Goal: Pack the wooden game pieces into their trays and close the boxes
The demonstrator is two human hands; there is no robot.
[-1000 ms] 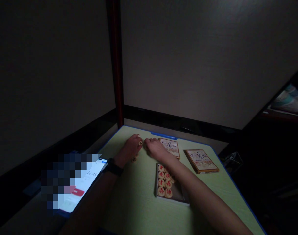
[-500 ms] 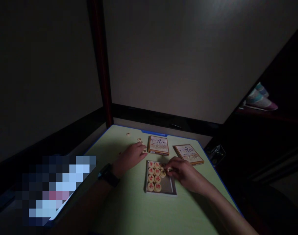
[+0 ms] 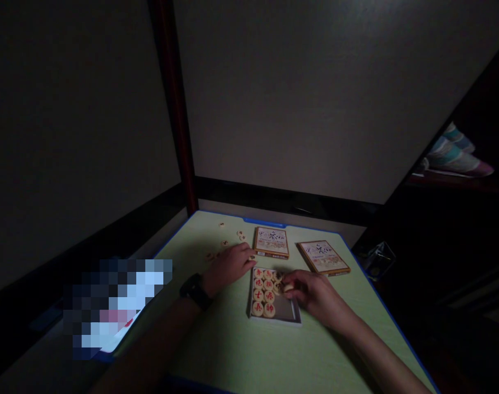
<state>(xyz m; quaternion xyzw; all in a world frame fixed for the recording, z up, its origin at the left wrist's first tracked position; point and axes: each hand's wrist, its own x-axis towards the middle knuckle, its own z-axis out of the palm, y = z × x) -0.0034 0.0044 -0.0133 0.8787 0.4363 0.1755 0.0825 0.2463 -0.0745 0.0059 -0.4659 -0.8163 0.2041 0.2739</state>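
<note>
An open shallow tray (image 3: pixel 284 311) of round wooden Chinese chess pieces lies flat in front of me. Red-marked pieces (image 3: pixel 268 296) fill its two left columns, and dark-marked ones (image 3: pixel 278 287) sit at its upper right. My right hand (image 3: pixel 317 298) pinches a Chinese chess piece (image 3: pixel 288 287), tilted, over the right side of the tray. Beyond the tray's upper left corner, my left hand (image 3: pixel 232 264) has its fingertips closed on another Chinese chess piece (image 3: pixel 252 257) at the table surface. Its grip is partly hidden.
Several loose pieces (image 3: pixel 225 243) are scattered on the green table (image 3: pixel 216 350) past my left hand. Two flat printed boxes, a left one (image 3: pixel 271 242) and a right one (image 3: pixel 323 257), lie behind the tray. A blurred-out screen (image 3: pixel 122 306) stands at the left edge.
My view has shifted slightly, so the table sits further right. My left hand has come a little nearer the tray with its piece. The piece in my right hand has tilted.
</note>
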